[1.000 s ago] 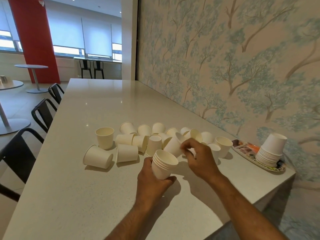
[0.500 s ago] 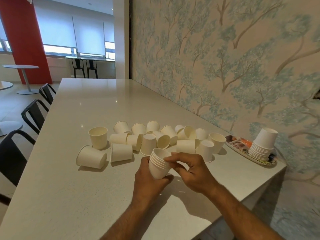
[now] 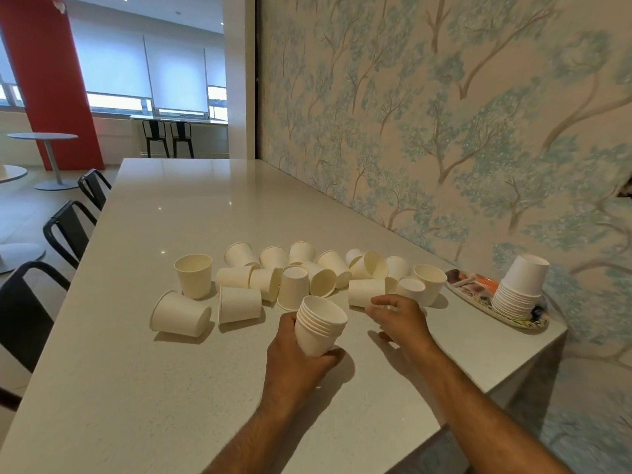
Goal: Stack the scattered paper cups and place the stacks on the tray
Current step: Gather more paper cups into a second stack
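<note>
My left hand [image 3: 294,357] grips a short stack of nested white paper cups [image 3: 319,325], mouth up and tilted slightly right, just above the table. My right hand [image 3: 400,318] is to the right of the stack, fingers apart and empty, its fingertips close to a cup lying on its side [image 3: 366,291]. Several loose white cups [image 3: 294,278] lie scattered behind the hands, some upright, some upside down, some tipped over. At the right, a patterned oval tray [image 3: 478,301] carries an upside-down stack of cups [image 3: 519,287].
The pale table [image 3: 171,388] ends at a right edge just beyond the tray and at a near edge under my forearms. A tree-patterned wall [image 3: 444,131] runs along its far side. Black chairs [image 3: 65,230] line the left edge.
My right hand pushed a cup into the held stack, then let go and moved right toward the cup lying on its side. The left hand kept hold of the stack.
</note>
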`<state>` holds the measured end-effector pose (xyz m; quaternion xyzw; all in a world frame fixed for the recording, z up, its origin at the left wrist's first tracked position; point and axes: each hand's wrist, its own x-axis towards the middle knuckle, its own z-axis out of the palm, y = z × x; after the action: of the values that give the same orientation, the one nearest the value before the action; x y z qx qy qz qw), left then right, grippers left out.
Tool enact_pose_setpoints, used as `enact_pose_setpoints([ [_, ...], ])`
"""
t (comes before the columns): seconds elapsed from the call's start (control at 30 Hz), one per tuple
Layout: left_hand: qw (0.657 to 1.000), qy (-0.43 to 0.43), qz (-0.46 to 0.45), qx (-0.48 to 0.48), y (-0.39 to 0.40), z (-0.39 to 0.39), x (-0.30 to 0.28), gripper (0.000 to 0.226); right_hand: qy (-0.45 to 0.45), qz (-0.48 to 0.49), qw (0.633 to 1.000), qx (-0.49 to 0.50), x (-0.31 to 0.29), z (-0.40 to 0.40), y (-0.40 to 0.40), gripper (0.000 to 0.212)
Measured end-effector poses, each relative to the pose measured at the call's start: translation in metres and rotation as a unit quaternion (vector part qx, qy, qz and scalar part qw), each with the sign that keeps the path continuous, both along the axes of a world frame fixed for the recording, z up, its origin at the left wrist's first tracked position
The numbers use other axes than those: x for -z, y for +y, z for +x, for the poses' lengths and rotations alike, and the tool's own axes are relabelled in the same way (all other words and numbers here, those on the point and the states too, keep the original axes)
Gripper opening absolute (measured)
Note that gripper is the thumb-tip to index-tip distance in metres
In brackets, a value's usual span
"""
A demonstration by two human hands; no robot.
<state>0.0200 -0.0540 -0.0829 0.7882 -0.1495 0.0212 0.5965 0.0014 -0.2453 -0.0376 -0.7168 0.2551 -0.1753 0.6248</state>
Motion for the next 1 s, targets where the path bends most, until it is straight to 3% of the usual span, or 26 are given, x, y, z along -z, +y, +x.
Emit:
enact_pose_setpoints([
  [0.1,1.000,-0.001,-0.005,0.003,0.000,0.000,0.000,0.080,-0.017,0.108,0.994,0.004,0.001,0.001,0.004,0.023],
  [0.23,1.000,-0.005,-0.006,0.008,0.001,-0.001,0.000,0.077,-0.039,-0.067,0.996,0.035,-0.001,-0.008,0.008,0.014],
  [0.37,1.000,-0.013,-0.003,0.014,0.001,-0.002,0.000,0.071,-0.129,-0.199,0.971,0.036,-0.015,-0.021,0.009,0.019],
  [0.43,1.000,-0.015,0.001,0.013,0.001,-0.002,0.002,0.068,-0.201,-0.219,0.955,0.021,-0.029,-0.029,0.011,0.029],
  [0.53,1.000,-0.022,0.008,0.008,0.000,-0.002,0.002,0.066,-0.290,-0.207,0.934,-0.036,-0.044,-0.039,0.012,0.028],
  [0.87,0.998,-0.055,0.008,0.010,-0.001,-0.006,-0.001,0.077,-0.199,-0.302,0.901,-0.240,-0.022,-0.052,0.030,0.023],
  [0.93,0.999,-0.050,0.004,0.008,0.000,-0.006,-0.002,0.076,-0.203,-0.290,0.906,-0.233,-0.024,-0.049,0.024,0.018],
  [1.0,0.999,-0.040,0.001,0.011,0.000,-0.007,-0.003,0.073,-0.226,-0.302,0.914,-0.149,-0.022,-0.041,0.011,0.018],
])
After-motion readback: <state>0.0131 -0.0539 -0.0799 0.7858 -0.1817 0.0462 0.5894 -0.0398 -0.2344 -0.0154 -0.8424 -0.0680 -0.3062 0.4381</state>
